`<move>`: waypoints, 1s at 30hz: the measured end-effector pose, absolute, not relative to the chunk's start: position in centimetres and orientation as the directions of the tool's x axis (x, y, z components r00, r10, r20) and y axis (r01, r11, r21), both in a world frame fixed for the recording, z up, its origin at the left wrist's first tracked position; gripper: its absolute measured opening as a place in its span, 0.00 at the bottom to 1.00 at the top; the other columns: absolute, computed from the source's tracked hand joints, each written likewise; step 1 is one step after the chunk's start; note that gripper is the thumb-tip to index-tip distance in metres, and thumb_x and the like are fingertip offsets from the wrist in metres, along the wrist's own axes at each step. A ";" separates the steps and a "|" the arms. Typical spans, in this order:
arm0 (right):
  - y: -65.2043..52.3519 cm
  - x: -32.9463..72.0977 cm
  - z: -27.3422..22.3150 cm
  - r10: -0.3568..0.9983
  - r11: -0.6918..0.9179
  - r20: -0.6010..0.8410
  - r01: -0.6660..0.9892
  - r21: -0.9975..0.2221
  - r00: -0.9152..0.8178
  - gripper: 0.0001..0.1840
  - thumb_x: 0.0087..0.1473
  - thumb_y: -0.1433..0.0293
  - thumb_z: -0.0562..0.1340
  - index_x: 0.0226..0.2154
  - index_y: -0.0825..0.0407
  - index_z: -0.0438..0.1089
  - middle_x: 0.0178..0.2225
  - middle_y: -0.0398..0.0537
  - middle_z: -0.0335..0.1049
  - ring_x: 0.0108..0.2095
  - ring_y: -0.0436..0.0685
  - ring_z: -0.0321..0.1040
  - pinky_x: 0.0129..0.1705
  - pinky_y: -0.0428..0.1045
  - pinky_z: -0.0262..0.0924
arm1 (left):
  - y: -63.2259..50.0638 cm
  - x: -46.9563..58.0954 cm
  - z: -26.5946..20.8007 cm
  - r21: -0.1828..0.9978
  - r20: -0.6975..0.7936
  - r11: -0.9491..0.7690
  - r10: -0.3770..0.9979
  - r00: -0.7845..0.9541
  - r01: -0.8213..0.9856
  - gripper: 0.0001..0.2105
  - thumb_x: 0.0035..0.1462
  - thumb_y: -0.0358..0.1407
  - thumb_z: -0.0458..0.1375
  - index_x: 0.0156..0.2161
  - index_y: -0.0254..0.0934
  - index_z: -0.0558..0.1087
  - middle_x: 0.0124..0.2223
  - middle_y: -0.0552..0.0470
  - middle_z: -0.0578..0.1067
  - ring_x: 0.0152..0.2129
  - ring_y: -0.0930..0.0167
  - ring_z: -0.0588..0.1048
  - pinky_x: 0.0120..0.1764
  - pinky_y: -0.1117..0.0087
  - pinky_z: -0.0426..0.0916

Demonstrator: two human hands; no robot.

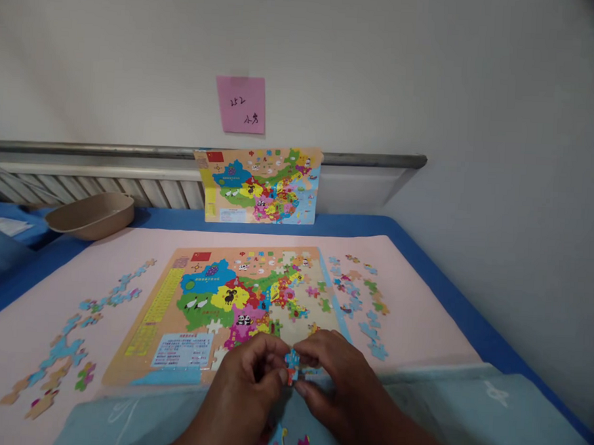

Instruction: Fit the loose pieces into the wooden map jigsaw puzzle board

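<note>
1. Right now my left hand [248, 378] and my right hand [334, 375] meet just in front of me, over the near edge of the puzzle board [175, 309].
2. Both hands pinch the same small blue puzzle piece [291, 360] between their fingertips; a bit of orange-red shows at its lower end.
3. That piece is held up just off the board's near edge, above the light blue cloth [441, 412] over my lap.
4. On the board, the left and middle of the map are filled in, while the right part shows bare patches.
5. Loose pieces [357, 291] lie scattered on the pink mat to the right of the board, and more loose bits [65, 350] trail along the left.
6. A finished reference map [262, 185] leans upright against the wall behind the board, under a pink sticky note [240, 104].
7. A beige bowl [90, 215] sits at the far left.
</note>
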State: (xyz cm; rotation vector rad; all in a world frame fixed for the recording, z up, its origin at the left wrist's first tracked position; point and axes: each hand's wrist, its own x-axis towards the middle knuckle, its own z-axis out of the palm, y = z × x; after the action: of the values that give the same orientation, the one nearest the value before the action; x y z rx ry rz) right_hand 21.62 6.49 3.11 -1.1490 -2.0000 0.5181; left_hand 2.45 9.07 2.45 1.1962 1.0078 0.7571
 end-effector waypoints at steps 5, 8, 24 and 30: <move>6.7 21.6 3.0 0.861 0.507 0.415 0.570 -0.646 -0.295 0.18 0.49 0.78 0.60 0.44 0.49 0.68 0.39 0.46 0.72 0.40 0.58 0.66 0.42 0.52 0.58 | 9.0 2.5 3.2 0.972 -0.229 0.229 0.898 0.376 0.046 0.10 0.51 0.38 0.60 0.39 0.37 0.74 0.31 0.54 0.71 0.27 0.71 0.67 0.31 0.69 0.58; 6.6 21.6 3.0 0.870 0.490 0.397 0.598 -0.634 -0.292 0.13 0.51 0.77 0.60 0.40 0.50 0.68 0.37 0.46 0.71 0.39 0.58 0.65 0.41 0.52 0.57 | 8.9 2.5 3.3 0.967 -0.250 0.247 0.891 0.379 0.056 0.11 0.52 0.39 0.59 0.40 0.37 0.73 0.31 0.54 0.71 0.27 0.71 0.67 0.30 0.69 0.58; 6.8 21.5 3.2 0.837 0.522 0.480 0.651 -0.551 -0.264 0.13 0.50 0.82 0.62 0.37 0.51 0.66 0.33 0.45 0.68 0.35 0.57 0.62 0.37 0.51 0.53 | 8.8 1.8 2.3 0.971 -0.119 0.044 0.942 0.315 0.235 0.06 0.56 0.34 0.55 0.36 0.41 0.75 0.34 0.52 0.76 0.34 0.66 0.73 0.36 0.66 0.63; 6.8 21.4 3.3 0.823 0.542 0.486 0.664 -0.515 -0.294 0.13 0.51 0.81 0.63 0.39 0.51 0.66 0.33 0.46 0.68 0.35 0.58 0.62 0.37 0.51 0.54 | 8.5 1.8 3.1 0.912 -0.003 -0.133 0.944 0.330 0.387 0.08 0.57 0.29 0.54 0.33 0.43 0.76 0.35 0.55 0.76 0.34 0.67 0.73 0.37 0.66 0.62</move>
State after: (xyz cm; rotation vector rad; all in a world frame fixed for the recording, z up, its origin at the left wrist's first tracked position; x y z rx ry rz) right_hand 21.40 6.79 3.33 -1.1975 -2.0472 0.2766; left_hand 1.80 8.50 3.06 1.6965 1.2062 0.7775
